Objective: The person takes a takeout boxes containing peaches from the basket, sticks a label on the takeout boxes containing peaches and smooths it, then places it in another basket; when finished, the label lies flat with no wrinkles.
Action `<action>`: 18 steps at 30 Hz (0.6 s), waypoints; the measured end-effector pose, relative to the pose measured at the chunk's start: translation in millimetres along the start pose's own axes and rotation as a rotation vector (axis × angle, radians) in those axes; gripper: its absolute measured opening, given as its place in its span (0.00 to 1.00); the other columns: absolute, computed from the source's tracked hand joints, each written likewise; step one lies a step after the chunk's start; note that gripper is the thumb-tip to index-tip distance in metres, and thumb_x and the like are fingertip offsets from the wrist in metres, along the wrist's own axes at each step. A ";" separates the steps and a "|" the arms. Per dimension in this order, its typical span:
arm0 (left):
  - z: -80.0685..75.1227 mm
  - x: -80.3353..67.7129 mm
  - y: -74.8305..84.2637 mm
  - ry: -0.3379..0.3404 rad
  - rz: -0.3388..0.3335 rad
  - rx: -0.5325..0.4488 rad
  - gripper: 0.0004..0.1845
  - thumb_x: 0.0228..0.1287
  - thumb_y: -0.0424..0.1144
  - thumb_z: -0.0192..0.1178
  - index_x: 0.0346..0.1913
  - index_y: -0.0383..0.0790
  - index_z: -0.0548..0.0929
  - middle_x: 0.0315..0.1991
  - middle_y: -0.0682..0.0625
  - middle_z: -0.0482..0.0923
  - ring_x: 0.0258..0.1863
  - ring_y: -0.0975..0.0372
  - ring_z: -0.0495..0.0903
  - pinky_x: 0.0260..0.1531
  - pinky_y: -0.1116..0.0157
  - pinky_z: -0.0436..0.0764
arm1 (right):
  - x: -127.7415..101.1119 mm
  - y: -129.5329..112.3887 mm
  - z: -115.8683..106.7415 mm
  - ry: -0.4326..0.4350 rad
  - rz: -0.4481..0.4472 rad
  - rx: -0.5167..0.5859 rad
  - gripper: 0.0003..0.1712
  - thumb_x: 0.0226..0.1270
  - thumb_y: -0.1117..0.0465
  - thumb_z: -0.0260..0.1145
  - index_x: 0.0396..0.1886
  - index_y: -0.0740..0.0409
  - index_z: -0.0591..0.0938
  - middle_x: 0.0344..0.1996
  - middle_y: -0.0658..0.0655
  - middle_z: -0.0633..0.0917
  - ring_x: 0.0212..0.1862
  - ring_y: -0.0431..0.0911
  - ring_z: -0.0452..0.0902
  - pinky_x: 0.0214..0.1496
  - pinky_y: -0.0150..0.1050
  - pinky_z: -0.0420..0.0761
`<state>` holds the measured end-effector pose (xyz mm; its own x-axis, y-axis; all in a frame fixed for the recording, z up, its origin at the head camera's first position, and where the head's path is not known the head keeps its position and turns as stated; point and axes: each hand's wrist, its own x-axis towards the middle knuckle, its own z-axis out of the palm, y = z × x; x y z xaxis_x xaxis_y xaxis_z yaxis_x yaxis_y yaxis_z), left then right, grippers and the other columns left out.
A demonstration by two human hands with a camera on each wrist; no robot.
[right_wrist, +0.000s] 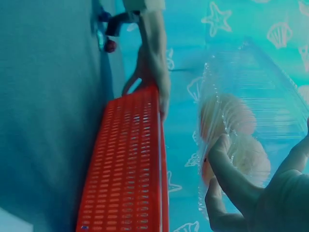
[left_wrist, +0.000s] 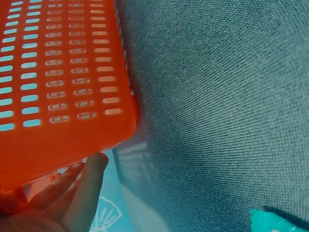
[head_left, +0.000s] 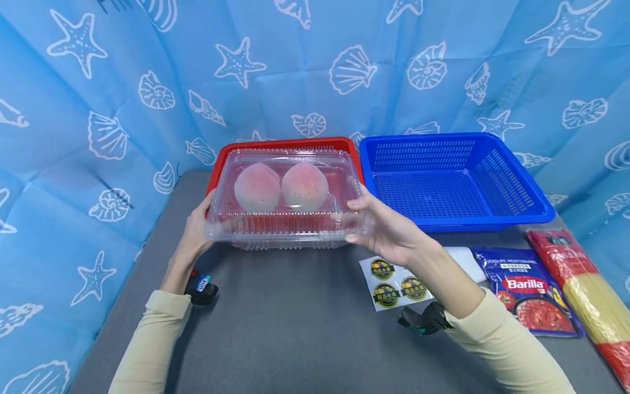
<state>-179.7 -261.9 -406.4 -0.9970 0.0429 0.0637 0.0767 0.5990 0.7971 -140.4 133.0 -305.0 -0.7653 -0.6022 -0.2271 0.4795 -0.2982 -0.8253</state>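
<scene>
A clear plastic clamshell box point(head_left: 287, 223) with two pink peaches point(head_left: 304, 186) inside hangs above the red basket point(head_left: 315, 143). My right hand point(head_left: 389, 230) grips the box at its right end; in the right wrist view, its fingers point(right_wrist: 231, 179) press one side of the clear plastic. At the basket's left end is my left hand point(head_left: 196, 229), partly hidden. The right wrist view shows that hand point(right_wrist: 153, 72) gripping the basket's end, apart from the box. In the left wrist view, its fingers point(left_wrist: 87, 193) lie against the basket's rim beside a corner.
A blue basket point(head_left: 453, 180) stands to the right of the red one. In front of it lie a sheet of round stickers point(head_left: 386, 295), a white item point(head_left: 465, 262), a Barilla pouch point(head_left: 526, 290) and a spaghetti pack point(head_left: 585, 290). A blue curtain point(head_left: 295, 76) hangs behind the grey table point(head_left: 295, 328).
</scene>
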 end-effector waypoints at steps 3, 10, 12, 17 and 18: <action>-0.3 -1.8 0.1 -0.001 -0.044 0.008 0.50 0.62 0.55 0.68 0.82 0.63 0.50 0.76 0.38 0.62 0.72 0.41 0.63 0.65 0.34 0.73 | -17.3 6.1 -1.8 -0.045 0.002 -0.019 0.49 0.73 0.59 0.57 0.82 0.24 0.42 0.78 0.69 0.54 0.61 0.55 0.80 0.37 0.27 0.86; 2.7 1.4 -2.8 0.011 -0.074 0.031 0.52 0.62 0.57 0.68 0.83 0.55 0.49 0.74 0.37 0.66 0.68 0.41 0.72 0.60 0.41 0.80 | -50.4 30.7 -16.5 -0.101 0.045 -0.008 0.52 0.75 0.58 0.57 0.81 0.20 0.35 0.75 0.72 0.56 0.64 0.56 0.81 0.37 0.26 0.85; 3.0 1.6 -2.1 0.010 -0.080 0.013 0.52 0.62 0.58 0.68 0.83 0.56 0.50 0.74 0.38 0.67 0.67 0.42 0.73 0.60 0.41 0.81 | -58.8 39.7 -22.2 -0.114 0.052 0.006 0.53 0.76 0.59 0.56 0.81 0.21 0.33 0.72 0.67 0.63 0.64 0.56 0.80 0.37 0.27 0.85; 3.3 0.4 1.3 0.004 -0.092 -0.005 0.55 0.60 0.62 0.69 0.83 0.56 0.49 0.74 0.41 0.66 0.68 0.45 0.71 0.60 0.42 0.81 | -75.7 59.5 -31.5 -0.146 0.052 0.034 0.53 0.77 0.61 0.53 0.80 0.23 0.29 0.65 0.55 0.72 0.66 0.56 0.78 0.38 0.28 0.86; 3.4 0.5 1.6 0.003 -0.095 -0.002 0.55 0.59 0.62 0.69 0.83 0.56 0.49 0.74 0.41 0.66 0.68 0.45 0.71 0.60 0.42 0.82 | -78.5 63.2 -32.9 -0.149 0.051 0.040 0.53 0.77 0.61 0.53 0.80 0.23 0.29 0.65 0.55 0.73 0.66 0.55 0.78 0.39 0.28 0.86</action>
<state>-180.1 -258.2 -407.1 -0.9998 -0.0162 -0.0110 -0.0186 0.5983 0.8010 -64.1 185.8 -356.3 -0.6692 -0.7194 -0.1863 0.5347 -0.2920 -0.7930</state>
